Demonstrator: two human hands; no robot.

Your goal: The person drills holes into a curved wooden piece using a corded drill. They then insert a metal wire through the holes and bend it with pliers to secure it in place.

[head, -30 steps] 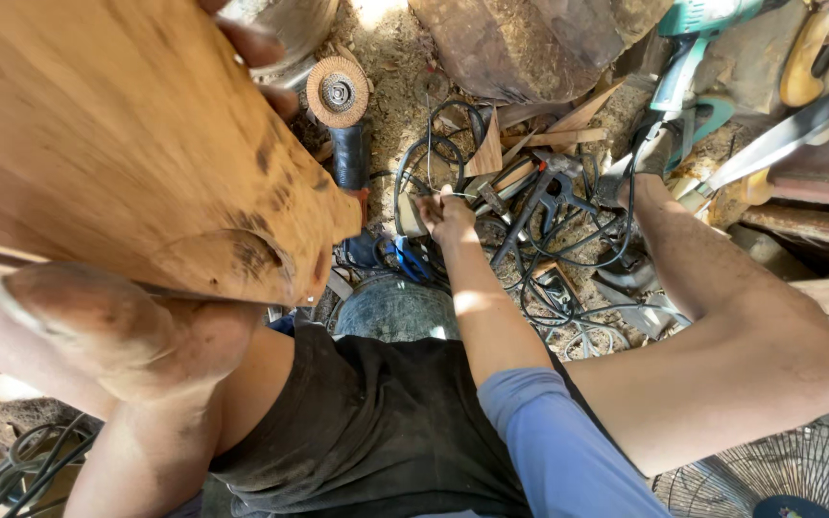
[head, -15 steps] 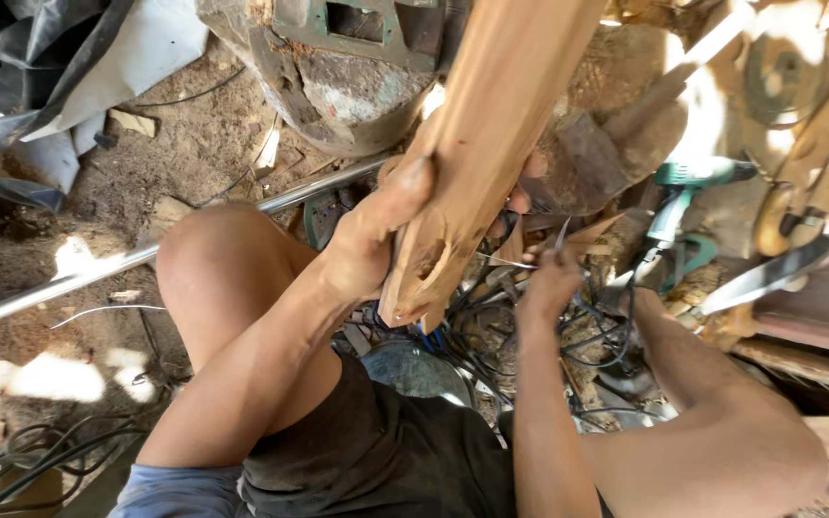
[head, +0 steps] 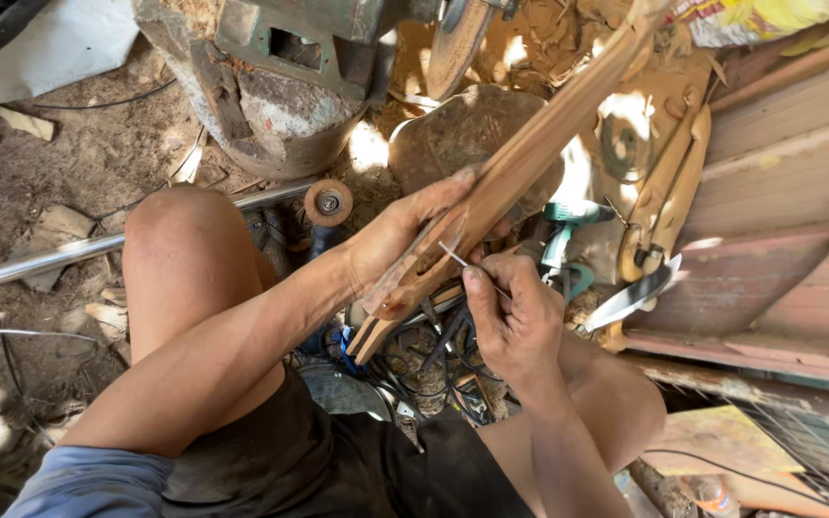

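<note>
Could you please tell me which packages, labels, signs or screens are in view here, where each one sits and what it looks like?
Printed sack: top right corner, behind the wooden piece; crumpled, yellow with red and green patches, only partly in frame.
Plastic bottle: bottom right edge, on the ground; clear with an orange band, too small to tell more.
No signs or screens show.

harsh dappled daylight from above, blown-out glare patches on the dirt floor [head: 368, 146] and beside the wooden piece [head: 530, 163], deep shadow under the knees, sharp focus at centre, slight wide-angle stretch at the edges, left hand [head: 405, 235] evenly lit
</note>
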